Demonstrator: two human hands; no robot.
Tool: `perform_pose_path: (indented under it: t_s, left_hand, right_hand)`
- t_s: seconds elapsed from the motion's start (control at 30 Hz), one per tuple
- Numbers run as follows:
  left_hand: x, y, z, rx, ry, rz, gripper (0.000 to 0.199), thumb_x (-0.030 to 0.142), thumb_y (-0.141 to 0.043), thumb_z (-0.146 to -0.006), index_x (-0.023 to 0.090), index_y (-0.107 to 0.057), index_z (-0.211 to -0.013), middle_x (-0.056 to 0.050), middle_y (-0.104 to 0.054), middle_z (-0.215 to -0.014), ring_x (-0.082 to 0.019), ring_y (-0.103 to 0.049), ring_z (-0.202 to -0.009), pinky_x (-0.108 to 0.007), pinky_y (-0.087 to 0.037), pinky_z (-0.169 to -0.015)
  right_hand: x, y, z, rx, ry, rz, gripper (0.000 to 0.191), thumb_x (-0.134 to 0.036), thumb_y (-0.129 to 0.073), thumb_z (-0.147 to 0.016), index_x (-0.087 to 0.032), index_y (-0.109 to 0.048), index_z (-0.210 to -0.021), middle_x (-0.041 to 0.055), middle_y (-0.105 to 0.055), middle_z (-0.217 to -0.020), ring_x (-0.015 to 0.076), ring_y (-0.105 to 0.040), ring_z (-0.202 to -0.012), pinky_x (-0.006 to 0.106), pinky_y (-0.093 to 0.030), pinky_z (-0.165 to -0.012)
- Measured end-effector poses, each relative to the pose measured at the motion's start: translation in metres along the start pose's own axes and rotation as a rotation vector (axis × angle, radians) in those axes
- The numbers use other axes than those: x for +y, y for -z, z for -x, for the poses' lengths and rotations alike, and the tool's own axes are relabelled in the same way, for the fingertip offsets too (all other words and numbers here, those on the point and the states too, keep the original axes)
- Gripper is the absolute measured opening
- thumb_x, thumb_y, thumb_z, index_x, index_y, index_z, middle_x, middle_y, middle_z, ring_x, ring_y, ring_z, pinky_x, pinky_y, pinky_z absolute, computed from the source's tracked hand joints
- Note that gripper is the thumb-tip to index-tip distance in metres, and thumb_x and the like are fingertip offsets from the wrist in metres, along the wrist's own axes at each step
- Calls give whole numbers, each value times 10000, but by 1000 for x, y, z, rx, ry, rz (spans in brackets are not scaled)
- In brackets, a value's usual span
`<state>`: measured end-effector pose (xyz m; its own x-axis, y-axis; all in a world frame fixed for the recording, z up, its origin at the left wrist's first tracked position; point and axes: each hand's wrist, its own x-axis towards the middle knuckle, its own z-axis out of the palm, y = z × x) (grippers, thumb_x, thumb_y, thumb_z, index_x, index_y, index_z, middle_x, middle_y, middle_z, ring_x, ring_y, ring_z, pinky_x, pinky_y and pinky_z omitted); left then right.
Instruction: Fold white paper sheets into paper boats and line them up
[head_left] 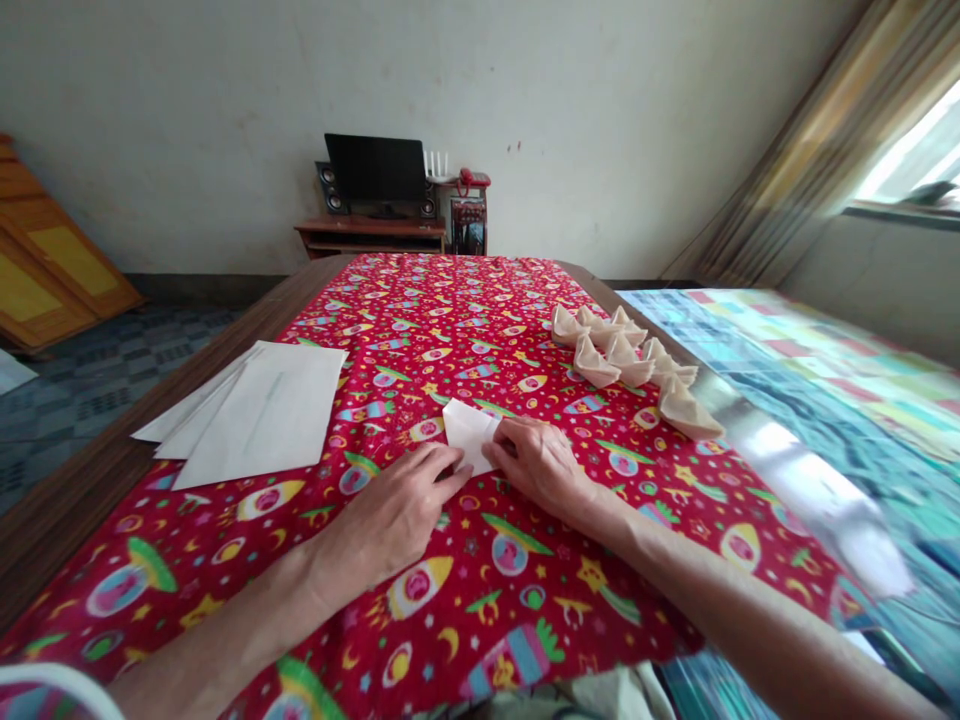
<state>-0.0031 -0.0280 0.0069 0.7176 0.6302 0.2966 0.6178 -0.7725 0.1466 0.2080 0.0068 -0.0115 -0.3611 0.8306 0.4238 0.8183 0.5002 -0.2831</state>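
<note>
A small piece of folded white paper [469,432] lies on the red patterned cloth in front of me, with a pointed corner at its upper left. My left hand [409,500] has its thumb and fingers closed at the paper's lower left edge. On the other side, my right hand [544,460] has curled fingers pinching the right edge, which they partly cover. Several folded paper boats [634,360] stand grouped to the right, beyond my right hand. Flat sheets of white paper [266,420] lie fanned in a pile on the left.
The red cloth [442,340] covers most of a dark wooden table [247,325]. A bed with a blue patterned cover [847,400] adjoins the right side. Against the far wall, a monitor [376,168] with speakers stands on a desk [375,228]. An orange cabinet [60,245] is at far left.
</note>
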Motion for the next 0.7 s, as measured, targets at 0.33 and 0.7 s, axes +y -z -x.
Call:
perform_pose_path:
  t_s: [0.33, 0.7]
  left_hand:
    - [-57, -15, -47, 110, 130, 293, 353, 247, -509, -883, 139, -561, -1215, -98, -612, -1135, -174, -610, -974, -294, -502, -858]
    - [-55, -22, -59, 115, 276, 229, 82, 229, -687, -758, 172, -629, -748, 2, -595, -798, -124, -562, -698, -219, -411, -618]
  right_hand:
    - [2, 0, 0, -11, 19, -7, 179, -310, -548, -853, -190, -537, -722, -1, -594, -703, 104, -487, -605, 229, -255, -551]
    - [1, 1, -1, -20, 33, 2, 184, -290, -544, -856, -185, -524, -707, -6, -576, -682, 99, -472, -595, 222, -245, -549]
